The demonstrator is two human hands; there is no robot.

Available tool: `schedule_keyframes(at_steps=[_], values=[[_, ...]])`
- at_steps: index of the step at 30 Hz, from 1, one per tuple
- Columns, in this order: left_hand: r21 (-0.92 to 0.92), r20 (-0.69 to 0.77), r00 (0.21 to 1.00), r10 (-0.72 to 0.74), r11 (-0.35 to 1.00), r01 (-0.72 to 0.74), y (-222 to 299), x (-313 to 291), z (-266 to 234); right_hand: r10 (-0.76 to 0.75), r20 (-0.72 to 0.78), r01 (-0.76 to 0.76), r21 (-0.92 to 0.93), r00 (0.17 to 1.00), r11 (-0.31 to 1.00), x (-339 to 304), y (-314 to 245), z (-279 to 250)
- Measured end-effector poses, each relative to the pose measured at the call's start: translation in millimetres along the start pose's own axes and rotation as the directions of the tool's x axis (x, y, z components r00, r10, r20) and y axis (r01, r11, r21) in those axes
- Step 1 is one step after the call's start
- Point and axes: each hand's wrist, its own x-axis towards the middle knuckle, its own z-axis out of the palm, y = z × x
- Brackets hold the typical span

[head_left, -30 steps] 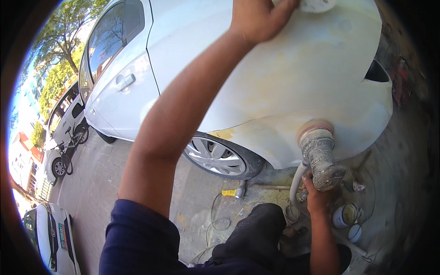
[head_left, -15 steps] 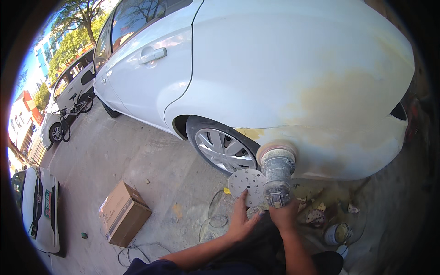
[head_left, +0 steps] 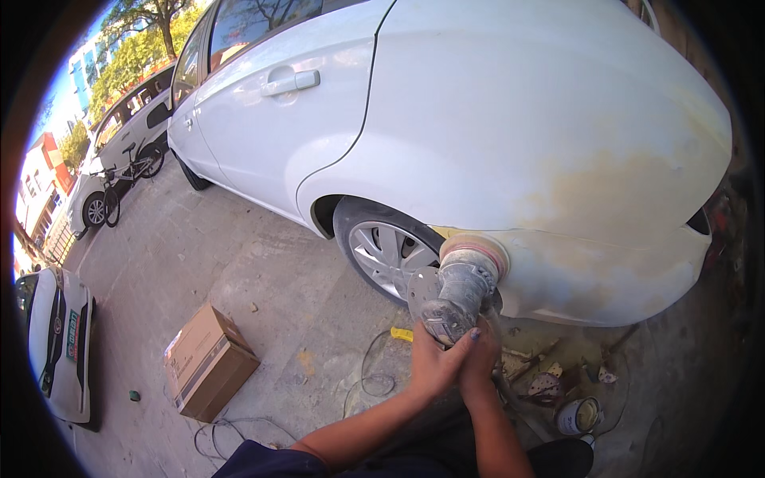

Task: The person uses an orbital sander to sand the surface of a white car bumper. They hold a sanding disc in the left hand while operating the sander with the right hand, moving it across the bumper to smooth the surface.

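Note:
A dusty grey disc sander [head_left: 462,288] is held with its round pad against the rear wheel-arch edge of a white car [head_left: 478,103]. My right hand [head_left: 480,362] is closed round the sander's rear end. Beside it, my left hand [head_left: 435,362] also grips the tool, its thumb laid across toward the right hand. A grey perforated sanding disc [head_left: 422,285] shows at the sander's left side, partly hidden by it; how it is held cannot be made out. Yellowish-tan filler patches [head_left: 598,191] mark the rear panel. The rear wheel [head_left: 389,253] stands just left of the pad.
On the ground at left stands a cardboard box [head_left: 209,362]. A cable [head_left: 366,382] curls near a yellow object [head_left: 402,334]. An open can [head_left: 578,416] and used discs [head_left: 546,384] lie at right. Farther off are a bicycle [head_left: 127,177] and a parked white car [head_left: 60,350].
My left hand has moved from holding the sanding disc out beside the sander to gripping the sander with the right. The disc has moved behind the tool. The view has shifted slightly.

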Motion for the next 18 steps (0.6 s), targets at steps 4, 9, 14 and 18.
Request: schedule_keyframes(at_steps=[4,9,14,18], values=[[0.018,-0.024,0.998,0.051,0.999,-0.051,4.0,4.7,-7.9,-0.008,0.022,0.008,-0.014,1.000,1.000,6.0,-11.4,2.3],[-0.053,-0.036,0.998,0.045,0.997,-0.047,-0.7,8.9,-13.7,-0.019,0.089,0.022,-0.029,0.996,0.999,10.1,-21.6,-1.8],[-0.011,-0.038,0.998,0.056,0.998,-0.056,8.0,8.4,-14.2,-0.079,0.137,0.081,-0.013,0.987,0.997,14.1,-30.2,-16.9],[-0.193,-0.085,0.994,0.066,0.978,-0.082,10.2,18.0,-12.5,-0.146,0.183,0.137,0.059,0.972,0.989,28.4,-44.5,-20.4]])
